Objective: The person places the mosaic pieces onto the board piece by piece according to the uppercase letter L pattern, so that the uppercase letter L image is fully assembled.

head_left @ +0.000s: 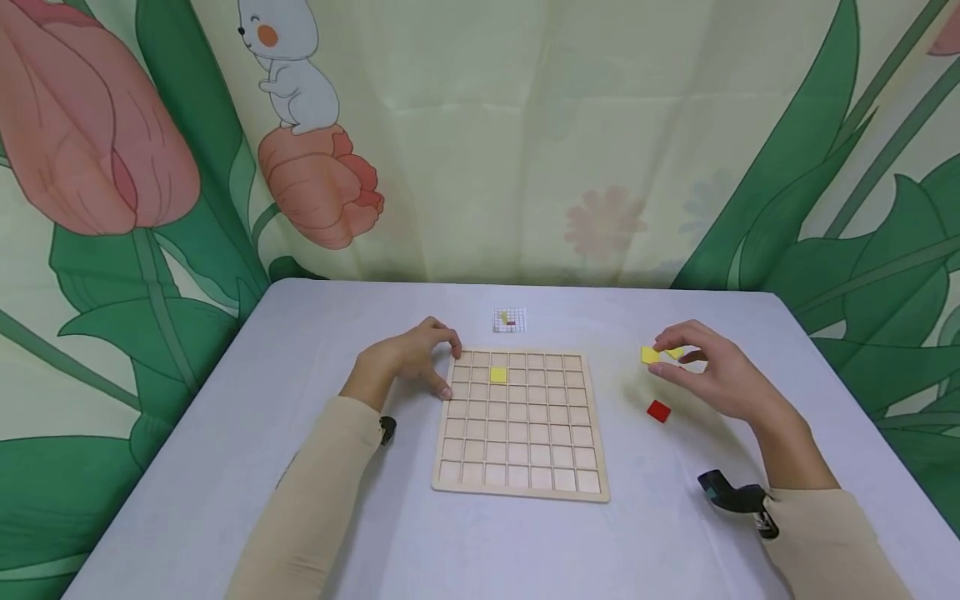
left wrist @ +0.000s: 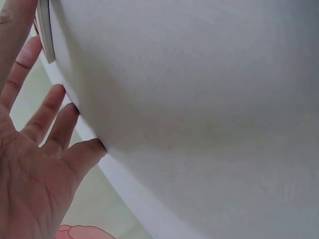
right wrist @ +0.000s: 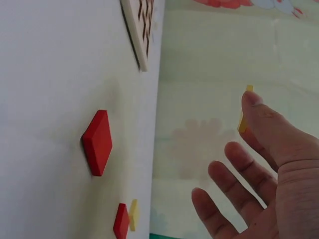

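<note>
My right hand (head_left: 708,367) pinches a small yellow square tile (head_left: 649,356) between thumb and index finger, lifted above the table; the right wrist view shows this tile (right wrist: 243,122) edge-on. Beneath that hand, another yellow tile (head_left: 676,353) is partly covered by the fingers. A red tile (head_left: 658,411) lies just in front. One more red tile (right wrist: 121,221) shows in the right wrist view beside the yellow one. My left hand (head_left: 412,354) touches the left edge of a wooden grid board (head_left: 517,493) with thumb and fingertip. One yellow tile (head_left: 498,375) sits in the board's second row.
Behind the board lies a small pattern card (head_left: 510,320) with a printed grid and coloured squares. A white cloth (head_left: 375,533) covers the table. A printed curtain (head_left: 480,167) with flowers and leaves hangs beyond the far edge.
</note>
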Motion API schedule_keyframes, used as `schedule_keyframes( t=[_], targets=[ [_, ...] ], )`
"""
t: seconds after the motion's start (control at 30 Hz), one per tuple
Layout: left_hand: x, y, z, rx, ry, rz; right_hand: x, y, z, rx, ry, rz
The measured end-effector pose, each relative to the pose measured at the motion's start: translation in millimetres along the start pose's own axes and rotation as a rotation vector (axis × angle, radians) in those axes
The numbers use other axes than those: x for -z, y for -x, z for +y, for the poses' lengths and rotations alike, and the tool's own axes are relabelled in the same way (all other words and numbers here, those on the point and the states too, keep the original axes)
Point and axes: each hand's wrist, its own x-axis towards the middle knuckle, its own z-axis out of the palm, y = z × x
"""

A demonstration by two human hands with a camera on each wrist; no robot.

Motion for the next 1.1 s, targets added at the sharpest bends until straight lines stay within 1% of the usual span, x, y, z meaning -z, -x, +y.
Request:
schedule_keyframes(
  t=[0.13,0.23,0.37,0.6,0.73,0.87,1.0,1.1],
  targets=[
    [-1.8,-0.4,-0.7,0.002,0.005,-0.009,-2,-4.1,-10,0.033,-0.003,0.001],
    [-1.5,-0.9,-1.4,0.0,0.003,-0.004,-3,-9.2,-15,0.056,-0.004,0.002],
    [0.2,-1.7,-0.9,-0.009,0.005,-0.002,-6,-17.9,-20,0.056,-0.007,0.014],
    [1.9,-0.1,3.5,0.02,0.027,-0.009,-17,-32.3,-31,0.06,-0.122,-0.021],
    [1.1,0.1,1.7,0.015,0.031,-0.006,-28,-41.9,-36,0.09,-0.151,-0.03],
    [0.3,-2.4,-0.3,0.004,0.03,-0.003,-40,-51.4,-39,0.094,-0.18,-0.048],
    [-0.5,-2.4,-1.4,0.009,0.031,0.004,-53,-60.5,-44,0.101,-0.193,-0.075],
    [-0.6,-2.3,-1.0,0.011,0.031,0.008,-61,-63.9,-47,0.114,-0.209,-0.085]
  ],
)
